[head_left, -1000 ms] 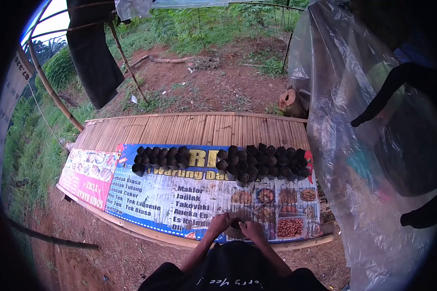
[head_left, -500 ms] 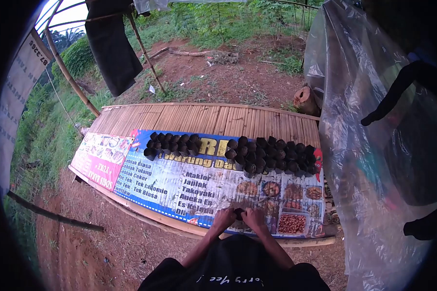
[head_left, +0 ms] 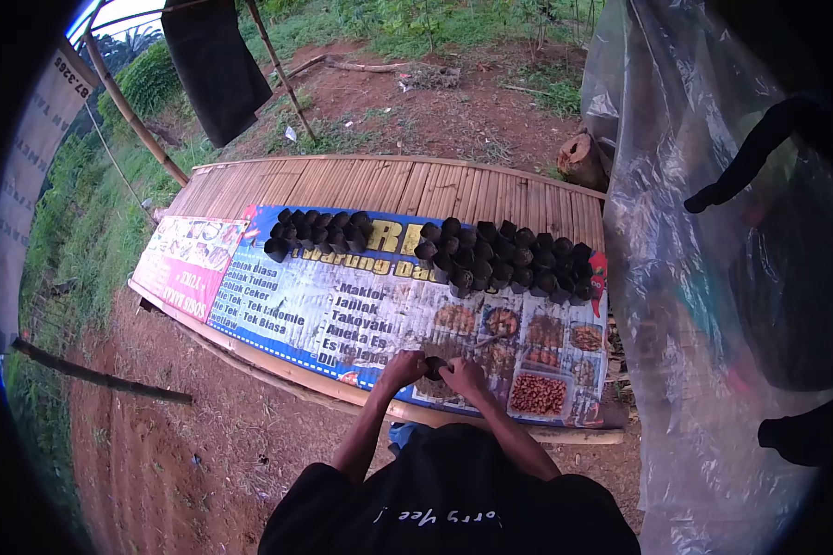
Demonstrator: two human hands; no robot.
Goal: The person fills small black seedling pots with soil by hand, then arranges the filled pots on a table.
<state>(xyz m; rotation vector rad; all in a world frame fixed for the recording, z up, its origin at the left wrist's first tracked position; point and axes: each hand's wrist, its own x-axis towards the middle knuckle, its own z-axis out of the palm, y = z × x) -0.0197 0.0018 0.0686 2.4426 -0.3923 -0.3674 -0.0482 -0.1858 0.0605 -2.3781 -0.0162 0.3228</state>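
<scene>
Between my two hands, near the table's front edge, is a small black pot (head_left: 434, 368). My left hand (head_left: 404, 368) grips its left side, and my right hand (head_left: 464, 377) pinches its right side. Both hands are over the printed banner (head_left: 287, 305) that covers the bamboo table (head_left: 342, 185). Right of my right hand lies a clear tray of reddish-brown pieces (head_left: 539, 395). Farther back stand two groups of similar black pots, a smaller one (head_left: 319, 231) on the left and a larger one (head_left: 509, 259) on the right.
A clear plastic sheet (head_left: 685, 305) hangs along the right side. Dark cloth (head_left: 215, 74) hangs from poles at the upper left. Behind the table are a cut log (head_left: 582, 159) and bare soil with plants. A pole (head_left: 102, 373) juts in at the left.
The view has tilted, so the table and pots appear higher in the frame. My hands remain at the small black pot, whose opening now shows more between them.
</scene>
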